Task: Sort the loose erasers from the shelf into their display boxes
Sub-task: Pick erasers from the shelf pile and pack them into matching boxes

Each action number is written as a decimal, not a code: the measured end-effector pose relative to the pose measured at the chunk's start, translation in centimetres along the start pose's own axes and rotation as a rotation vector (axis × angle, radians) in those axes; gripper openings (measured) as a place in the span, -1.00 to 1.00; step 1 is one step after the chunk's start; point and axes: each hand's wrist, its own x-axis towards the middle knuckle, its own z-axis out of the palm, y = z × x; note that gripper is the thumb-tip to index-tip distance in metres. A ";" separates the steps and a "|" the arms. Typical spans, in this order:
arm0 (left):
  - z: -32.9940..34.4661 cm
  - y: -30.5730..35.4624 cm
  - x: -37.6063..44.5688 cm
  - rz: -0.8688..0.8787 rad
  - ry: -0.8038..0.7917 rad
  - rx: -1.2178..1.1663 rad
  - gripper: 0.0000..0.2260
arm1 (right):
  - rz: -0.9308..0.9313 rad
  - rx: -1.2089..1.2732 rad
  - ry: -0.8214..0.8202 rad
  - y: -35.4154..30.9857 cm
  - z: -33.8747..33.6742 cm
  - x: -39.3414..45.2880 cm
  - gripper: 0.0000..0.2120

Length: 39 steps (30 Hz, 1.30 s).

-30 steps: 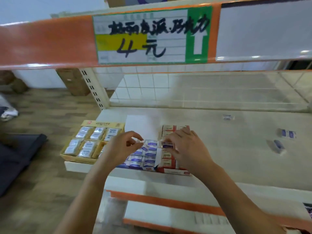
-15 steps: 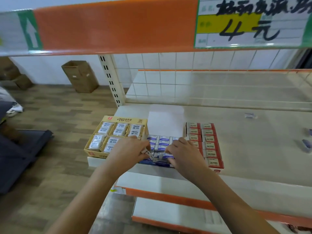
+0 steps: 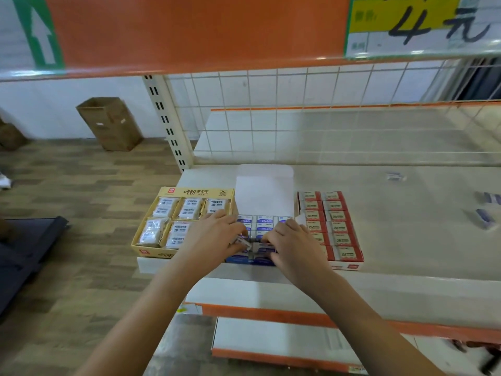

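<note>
Head view: both hands work over the middle box (image 3: 250,260) at the front edge of the shelf (image 3: 406,253). The left hand (image 3: 217,237) pinches a small wrapped eraser (image 3: 243,242) in curled fingers above the box's front rows. The right hand (image 3: 294,246) has its fingers bent down onto the packed erasers; whether it grips one cannot be told.

Judgement: the eraser is light, firm and slick in its sleeve; best held by its long sides.

The middle box holds blue-and-white erasers, lid flap (image 3: 264,191) up. The yellow box (image 3: 151,251) at the left corner holds bagged erasers. The red box (image 3: 344,265) holds two full columns. Loose erasers (image 3: 485,218) lie well apart toward the right end.
</note>
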 end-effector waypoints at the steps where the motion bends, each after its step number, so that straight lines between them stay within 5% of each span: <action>1: 0.2 -0.1 -0.1 0.001 0.021 0.018 -0.68 | 0.004 0.006 0.004 0.0 0.1 0.0 -0.75; 9: 1.1 -0.8 -0.6 0.096 0.144 0.124 -0.71 | 0.002 0.029 0.038 0.3 0.4 0.0 -0.72; 16: 0.3 0.0 -0.5 0.076 0.069 0.104 -0.81 | -0.005 0.057 0.043 0.4 0.5 0.2 -0.74; 23: 0.6 -0.4 -0.9 0.117 0.137 0.152 -0.69 | 0.000 0.051 0.104 -0.2 1.3 1.1 -0.75; 29: -0.8 0.5 -0.1 0.107 0.151 0.044 -0.87 | -0.007 0.065 0.074 0.2 0.4 0.7 -0.73; 33: -2.2 2.8 3.0 0.162 0.125 0.041 -0.70 | 0.045 0.033 0.167 2.7 -1.4 -0.4 -0.69; 39: -3.1 8.8 9.8 0.272 0.209 -0.015 -0.74 | 0.236 -0.037 0.326 10.1 -4.2 -4.0 -0.81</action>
